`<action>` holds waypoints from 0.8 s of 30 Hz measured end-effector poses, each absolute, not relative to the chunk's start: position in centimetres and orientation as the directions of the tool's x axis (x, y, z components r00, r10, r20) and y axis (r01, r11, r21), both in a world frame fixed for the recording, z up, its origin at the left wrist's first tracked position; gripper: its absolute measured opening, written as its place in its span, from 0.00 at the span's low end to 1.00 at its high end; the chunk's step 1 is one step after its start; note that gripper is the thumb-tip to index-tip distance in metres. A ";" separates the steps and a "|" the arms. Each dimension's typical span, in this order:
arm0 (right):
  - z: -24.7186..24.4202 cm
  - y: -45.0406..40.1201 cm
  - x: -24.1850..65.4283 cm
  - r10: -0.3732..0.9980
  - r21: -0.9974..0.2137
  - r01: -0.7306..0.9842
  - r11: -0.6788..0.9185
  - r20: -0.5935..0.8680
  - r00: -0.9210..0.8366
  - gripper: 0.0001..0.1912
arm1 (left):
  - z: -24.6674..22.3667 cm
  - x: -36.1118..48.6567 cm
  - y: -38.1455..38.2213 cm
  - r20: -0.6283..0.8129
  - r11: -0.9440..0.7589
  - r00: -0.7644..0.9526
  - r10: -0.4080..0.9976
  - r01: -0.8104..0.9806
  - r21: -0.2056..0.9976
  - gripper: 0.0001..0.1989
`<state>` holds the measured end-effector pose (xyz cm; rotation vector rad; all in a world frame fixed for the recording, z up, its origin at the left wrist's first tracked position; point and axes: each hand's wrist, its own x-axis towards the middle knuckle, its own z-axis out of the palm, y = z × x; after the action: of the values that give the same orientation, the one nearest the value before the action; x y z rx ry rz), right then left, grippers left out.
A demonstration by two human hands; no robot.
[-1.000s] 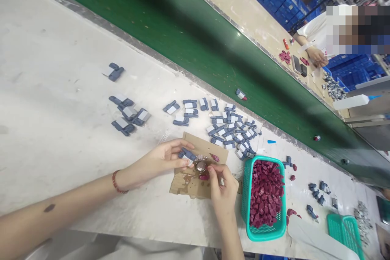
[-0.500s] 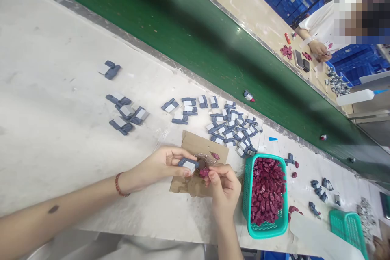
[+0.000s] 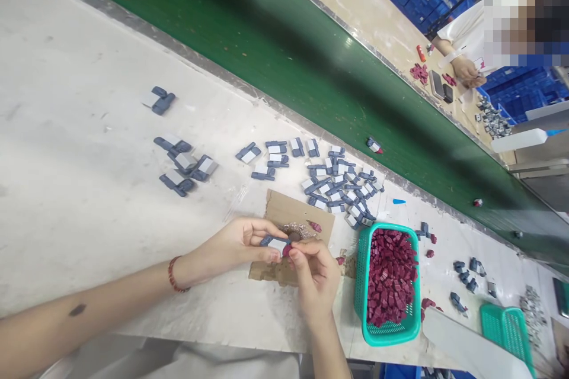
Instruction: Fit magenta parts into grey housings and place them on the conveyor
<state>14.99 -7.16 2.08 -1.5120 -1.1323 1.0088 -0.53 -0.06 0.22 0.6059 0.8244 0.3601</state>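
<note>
My left hand [image 3: 237, 247] is closed on a dark blue and white plastic piece [image 3: 274, 243], pinched between thumb and fingers. A small maroon part [image 3: 287, 249] sits against the right end of that piece, and my right hand [image 3: 313, 269] pinches it with thumb and forefinger. Whether the two parts are joined I cannot tell. Beneath the hands lies a torn cardboard sheet [image 3: 278, 204] with a dark, glossy patch [image 3: 296, 234] and a loose maroon part [image 3: 315, 226] on it.
A teal basket [image 3: 359, 284] heaped with maroon parts stands right of my hands. Several blue and white pieces [image 3: 336, 180] lie beyond the cardboard. A green conveyor belt [image 3: 249, 41] crosses behind, carrying a few pieces. Across it, a person's hand [image 3: 469, 73] is at work.
My right hand has moved left, bringing the maroon part against the end of the blue and white piece. Pieces on the belt have shifted to the right.
</note>
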 end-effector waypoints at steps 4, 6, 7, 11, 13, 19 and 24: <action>1.9 -7.3 15.0 0.981 -0.959 0.273 -0.082 -0.028 0.194 0.05 | -0.1 -0.5 -0.3 -0.567 0.748 0.635 0.525 -0.027 0.663 0.19; 2.0 -7.4 15.2 0.978 -0.960 0.248 -0.131 -0.084 0.192 0.05 | 0.0 -0.6 -0.4 -0.545 0.711 0.658 0.520 0.021 0.703 0.17; 2.1 -7.4 15.4 0.974 -0.964 0.213 -0.162 -0.121 0.191 0.05 | 0.2 -0.7 -0.4 -0.521 0.668 0.679 0.518 0.060 0.742 0.16; 2.6 -7.8 15.8 0.954 -0.967 0.069 -0.245 -0.228 0.193 0.07 | 0.9 -1.1 -0.6 -0.320 0.230 0.765 0.559 0.227 0.946 0.14; 2.6 -8.0 15.7 0.950 -0.964 0.056 -0.259 -0.244 0.195 0.07 | 0.9 -1.3 -0.8 -0.213 -0.022 0.791 0.574 0.274 0.961 0.14; 3.1 -8.6 15.6 0.953 -0.959 0.093 -0.268 -0.250 0.170 0.08 | 0.2 -1.1 -1.7 -0.047 -0.377 0.825 0.563 0.307 0.874 0.17; 5.3 -9.4 20.5 0.982 -0.882 0.446 -0.151 -0.081 0.173 0.08 | 1.0 -0.9 -0.4 0.004 -0.430 0.824 0.566 0.291 0.855 0.18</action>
<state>20.50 -9.44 5.32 -1.7128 -1.3675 0.9185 -0.87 -0.44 1.04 2.0425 0.6311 0.3611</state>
